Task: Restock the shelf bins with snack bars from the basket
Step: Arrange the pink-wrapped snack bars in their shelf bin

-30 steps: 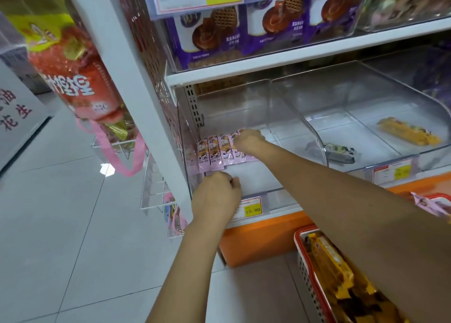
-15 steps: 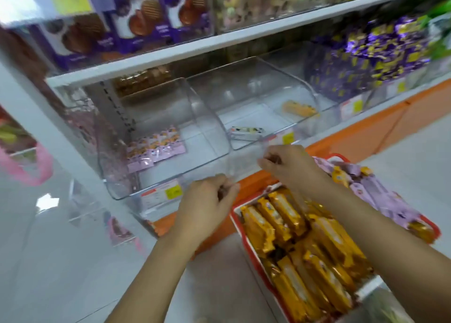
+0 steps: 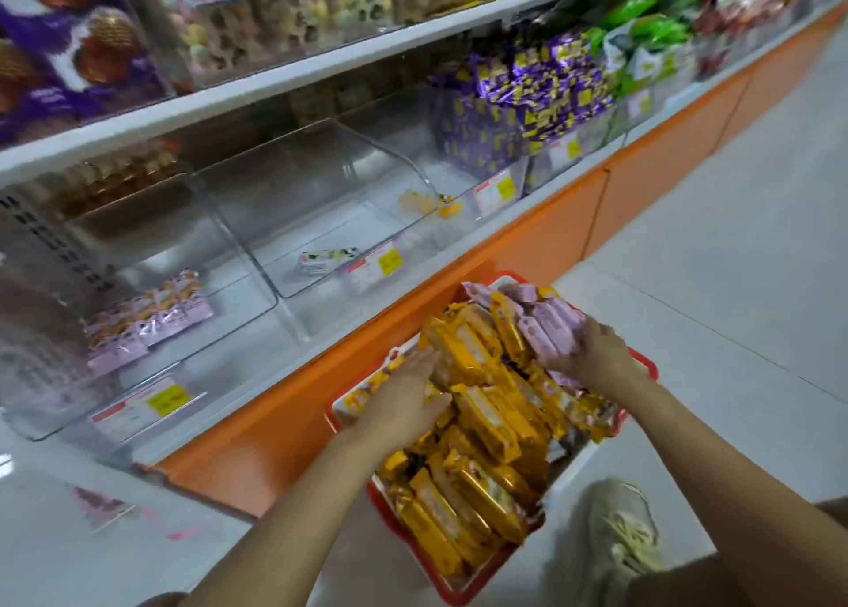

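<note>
Restocking is coming through on my feed from the head camera. A red plastic basket [image 3: 452, 596] is sitting on the pale tiled floor [image 3: 734, 239] at about 5 o'clock of the view, just beside the orange shelf base [image 3: 527, 258]. It is brimming with yellow foil-wrapped snack bars [image 3: 486, 427], and a smaller heap of pale purple wrapped snack bars [image 3: 541, 317] is lying at its far end, toward 1 o'clock.

The left hand [image 3: 404, 400] is resting palm down on the yellow bars near the basket's 10 o'clock side, fingers straight and held together, gripping nothing. The right hand [image 3: 592, 354] is curling its fingers round a bundle of the pale purple bars (several at once, though I am failing to count them through the blur).

At 9 o'clock a clear plastic shelf bin [image 3: 220, 248] is holding a short row of the same pale purple bars. The neighbouring clear bin [image 3: 348, 184], toward 12 o'clock, is holding one white packet [image 3: 326, 258]. Yellow-and-white price tags [image 3: 160, 400] are hanging on the bin fronts. A pale shoe [image 3: 624, 528] is showing at 4 o'clock beside the basket.
</note>
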A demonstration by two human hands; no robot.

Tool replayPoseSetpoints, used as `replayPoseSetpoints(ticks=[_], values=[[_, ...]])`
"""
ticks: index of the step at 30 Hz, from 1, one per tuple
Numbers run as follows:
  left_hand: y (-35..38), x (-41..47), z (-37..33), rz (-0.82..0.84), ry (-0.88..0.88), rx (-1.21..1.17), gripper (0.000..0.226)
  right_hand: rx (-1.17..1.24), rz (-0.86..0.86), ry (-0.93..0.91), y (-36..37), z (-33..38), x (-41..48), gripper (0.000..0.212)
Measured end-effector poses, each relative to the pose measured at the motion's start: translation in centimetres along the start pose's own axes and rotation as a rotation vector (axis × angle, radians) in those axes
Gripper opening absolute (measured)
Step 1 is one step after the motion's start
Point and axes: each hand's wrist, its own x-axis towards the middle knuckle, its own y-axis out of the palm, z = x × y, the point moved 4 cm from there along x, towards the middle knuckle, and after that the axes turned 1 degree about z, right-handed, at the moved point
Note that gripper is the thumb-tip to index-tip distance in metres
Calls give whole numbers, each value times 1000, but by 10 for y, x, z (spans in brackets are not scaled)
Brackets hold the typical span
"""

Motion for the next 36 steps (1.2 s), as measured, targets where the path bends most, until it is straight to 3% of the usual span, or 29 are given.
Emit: replayPoseSetpoints(ticks=[3,9,13,15,17,19,21,23,27,29,31,33,36], values=[[7,15,-14,53,32,42,70,-17,-116,-99,19,1,2,91],[16,31,-27,136,43,84,68,-258,-247,-79,30,19,1,77],[16,36,-31,106,39,43,64,-234,-174,8,28,18,5,68],[11,35,-35,56,4,-61,61,-70,-128,60,13,22,2,51],[3,35,-38,-8,-55,-243,55,302,-16,129,-2,27,-8,40],[-7,33,-41,-25,-118,-534,52,687,171,123,-11,41,-27,42],[-17,28,-45,-16,-167,-805,54,927,303,6,-17,60,-47,51],[-30,19,-48,-22,-166,-999,43,975,328,-130,-20,81,-64,51],[-61,-8,-48,-87,-93,-1197,11,848,188,-294,-30,113,-85,71],[-72,-21,-43,-130,-65,-1228,8,856,137,-383,-37,126,-92,49],[-81,-31,-34,-177,-79,-1293,11,937,189,-388,-40,141,-99,31],[-89,-39,-23,-221,-125,-1338,31,1038,245,-431,-38,152,-101,32],[-97,-51,-7,-245,-185,-1473,49,1067,144,-467,-42,174,-109,35]])
